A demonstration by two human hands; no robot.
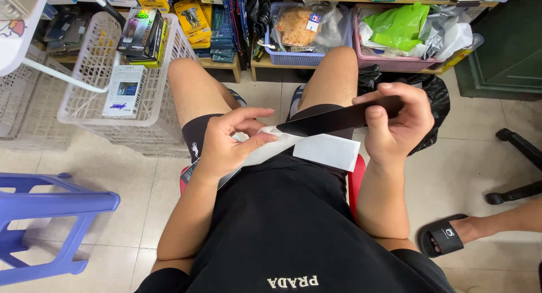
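I sit on a red stool (357,179) and look down at my lap. My right hand (398,126) grips one end of a thin dark flat sheet (333,119), held edge-on between thumb and fingers. My left hand (228,143) pinches a white paper strip (270,149) that runs under the dark sheet's other end. A white paper piece (327,152) lies on my black shorts between the two hands.
A white plastic basket (84,109) with boxed goods stands at the left, a blue plastic stool (51,205) nearer. Low shelves hold a blue basket (293,58) and a pink basket (389,62). A black bag (437,98) lies behind my right hand. Another person's sandalled foot (451,233) is at the right.
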